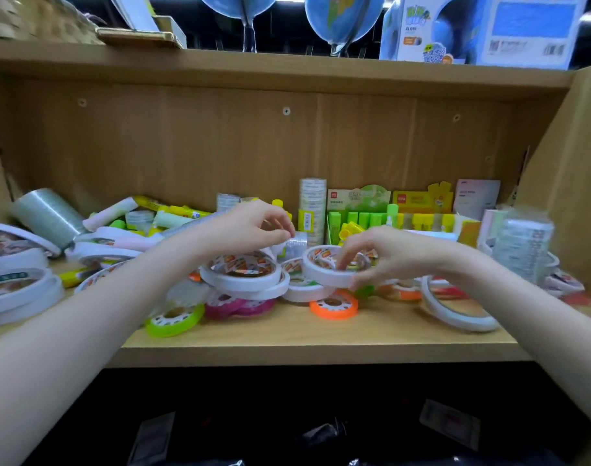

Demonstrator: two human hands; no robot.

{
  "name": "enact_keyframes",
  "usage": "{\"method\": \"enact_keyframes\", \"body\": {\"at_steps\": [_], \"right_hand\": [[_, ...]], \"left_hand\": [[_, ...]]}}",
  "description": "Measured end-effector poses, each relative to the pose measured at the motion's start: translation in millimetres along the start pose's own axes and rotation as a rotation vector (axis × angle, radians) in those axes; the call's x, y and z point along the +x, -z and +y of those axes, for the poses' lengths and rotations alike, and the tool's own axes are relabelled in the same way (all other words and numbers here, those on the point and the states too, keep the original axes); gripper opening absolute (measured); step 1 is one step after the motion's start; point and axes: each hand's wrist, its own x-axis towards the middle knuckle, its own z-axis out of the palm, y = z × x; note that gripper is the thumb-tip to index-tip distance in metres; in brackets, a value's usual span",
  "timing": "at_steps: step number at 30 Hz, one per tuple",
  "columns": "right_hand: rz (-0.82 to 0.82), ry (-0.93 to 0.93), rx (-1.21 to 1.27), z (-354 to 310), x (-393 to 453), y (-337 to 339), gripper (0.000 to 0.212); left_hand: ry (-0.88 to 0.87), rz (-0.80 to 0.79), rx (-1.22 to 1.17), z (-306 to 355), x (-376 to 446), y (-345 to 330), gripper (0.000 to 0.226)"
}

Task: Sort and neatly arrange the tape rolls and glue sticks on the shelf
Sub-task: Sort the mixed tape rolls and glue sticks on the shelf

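Note:
A jumble of tape rolls and glue sticks covers the wooden shelf. My right hand pinches a white double-sided tape roll by its rim, just above the pile. My left hand hovers with curled fingers over another white roll, its fingertips at a small clear tape roll; whether it grips that roll is unclear. In front lie a lime roll, a magenta roll and an orange roll. Green and yellow glue sticks stand in display boxes behind.
A big clear tape roll and white rolls fill the left end. A thin white roll and stacked clear tapes sit right, near the side wall. A tall clear stack stands at the back. Globes occupy the upper shelf.

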Motion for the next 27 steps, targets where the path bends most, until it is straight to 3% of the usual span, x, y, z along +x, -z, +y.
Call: {"method": "enact_keyframes", "body": {"at_steps": [3,5,8,11,15,18,21,25,27], "right_hand": [[0.209,-0.012,0.034,1.9,-7.3,13.3,0.015],[0.258,-0.059,-0.014,7.6,-14.6,24.0,0.007],[0.142,-0.175,-0.229,13.1,-19.3,19.4,0.014],[-0.009,-0.234,-0.204,14.0,-22.2,-1.8,0.01],[0.082,-0.247,-0.22,13.7,-20.3,-8.6,0.013],[0.264,-0.23,-0.171,6.3,-16.6,6.1,0.02],[0.385,-0.097,-0.107,-14.7,-10.8,9.1,0.017],[0.212,0.031,-0.079,-41.4,6.5,-16.0,0.011],[0.096,0.038,-0.117,-47.5,15.0,-27.1,0.016]], "left_hand": [[0.017,0.016,0.004,-1.4,-19.9,9.6,0.014],[0.01,0.016,0.013,-3.2,-35.3,16.3,0.019],[0.03,-0.059,0.1,-2.6,-55.2,16.2,0.045],[-0.036,-0.177,0.332,-4.0,-59.2,3.4,0.055],[0.028,-0.178,0.11,-1.4,-60.0,10.9,0.029],[0.065,-0.059,-0.065,-8.3,-64.6,23.5,0.025],[0.056,0.039,-0.215,-15.2,-74.1,28.9,0.034],[0.023,0.115,-0.247,-17.8,-83.3,30.8,0.018],[-0.015,0.127,-0.15,-22.6,-88.0,33.4,0.024]]}}
